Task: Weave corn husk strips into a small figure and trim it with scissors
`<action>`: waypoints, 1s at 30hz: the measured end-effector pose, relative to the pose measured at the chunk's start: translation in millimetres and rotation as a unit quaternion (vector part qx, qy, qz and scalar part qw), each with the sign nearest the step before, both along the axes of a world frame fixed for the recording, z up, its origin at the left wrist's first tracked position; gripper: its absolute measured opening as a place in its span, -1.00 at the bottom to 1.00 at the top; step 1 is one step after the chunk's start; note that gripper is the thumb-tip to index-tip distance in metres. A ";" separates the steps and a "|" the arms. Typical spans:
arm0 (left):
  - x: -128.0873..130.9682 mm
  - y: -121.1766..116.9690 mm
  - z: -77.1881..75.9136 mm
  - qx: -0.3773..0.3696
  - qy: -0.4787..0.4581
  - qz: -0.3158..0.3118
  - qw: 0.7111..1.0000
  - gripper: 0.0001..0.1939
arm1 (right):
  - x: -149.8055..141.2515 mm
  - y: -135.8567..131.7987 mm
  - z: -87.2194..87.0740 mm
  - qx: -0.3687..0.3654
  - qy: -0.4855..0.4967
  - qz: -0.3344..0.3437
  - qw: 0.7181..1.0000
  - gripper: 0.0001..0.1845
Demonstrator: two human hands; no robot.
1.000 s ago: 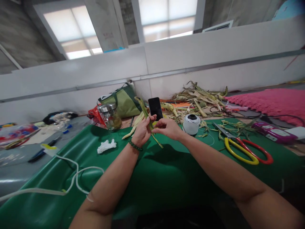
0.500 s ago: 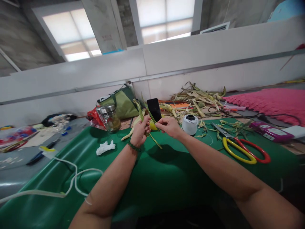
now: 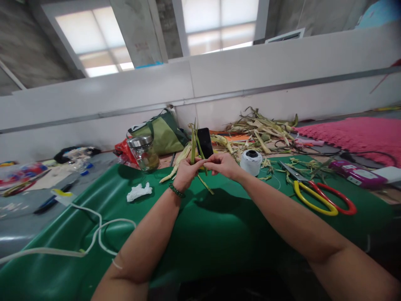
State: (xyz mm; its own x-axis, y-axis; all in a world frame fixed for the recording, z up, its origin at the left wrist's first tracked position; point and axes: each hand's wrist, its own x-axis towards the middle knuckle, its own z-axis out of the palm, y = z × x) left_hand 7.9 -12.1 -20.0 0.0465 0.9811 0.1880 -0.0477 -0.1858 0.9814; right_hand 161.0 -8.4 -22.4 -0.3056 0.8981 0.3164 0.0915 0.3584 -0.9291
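Note:
My left hand (image 3: 185, 173) is closed around a green corn husk strip (image 3: 193, 144) that stands up above the fingers. A thin end of husk (image 3: 206, 184) sticks out below the hands. My right hand (image 3: 227, 166) pinches a narrower strip, with its fingertips meeting those of my left hand. Just behind them a black phone (image 3: 205, 142) leans upright. Pale husks (image 3: 177, 165) lie beyond my left hand. A white spool of thread (image 3: 251, 162) stands close to my right hand.
Scissors (image 3: 315, 196) with yellow and red handles lie on the green mat (image 3: 219, 238) at right. Dried husks (image 3: 266, 127) are heaped behind. A glass jar (image 3: 145, 154), green bag (image 3: 163, 136) and crumpled white tissue (image 3: 139, 192) are left. A white cable (image 3: 100, 234) crosses the mat.
My right hand has closed in on the left, and their fingertips now meet. A narrow strip has come apart from the wider husk. The husk in my left hand has turned more upright.

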 end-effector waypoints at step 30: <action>-2.6 -0.9 0.3 0.069 0.082 -0.012 0.994 -0.90 | 2.5 7.2 -6.1 0.034 -0.040 -0.052 0.997 -0.91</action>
State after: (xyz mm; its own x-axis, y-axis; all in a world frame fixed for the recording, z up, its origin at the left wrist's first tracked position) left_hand 5.4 -12.9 -19.8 0.1115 0.9447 0.3085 0.1056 -0.3199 0.9415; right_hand 163.5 -1.2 -28.5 -0.2383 0.9035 0.3563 0.2054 0.4054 -0.8908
